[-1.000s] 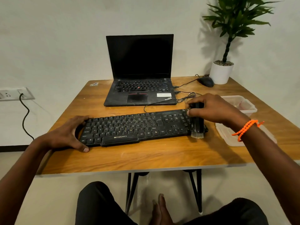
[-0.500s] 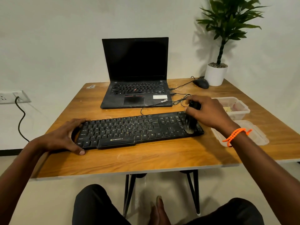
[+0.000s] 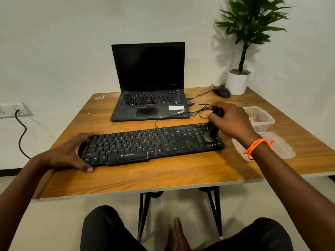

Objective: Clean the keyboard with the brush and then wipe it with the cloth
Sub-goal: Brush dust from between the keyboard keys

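Two hands are at work. Fingers of the right hand (image 3: 230,122) curl tight around a black brush (image 3: 213,127), and its bristles touch the number keys at the right end of the black keyboard (image 3: 152,144). The left hand (image 3: 71,153) cups the keyboard's left end, thumb on the counter (image 3: 163,176). An orange wrist band (image 3: 257,144) is on the right arm. Just beside that arm sit a clear plastic box (image 3: 261,118) and a clear lid (image 3: 282,147). Behind the keyboard stands an open laptop (image 3: 148,82); farther back are a mouse (image 3: 221,92) and a potted plant (image 3: 241,51).
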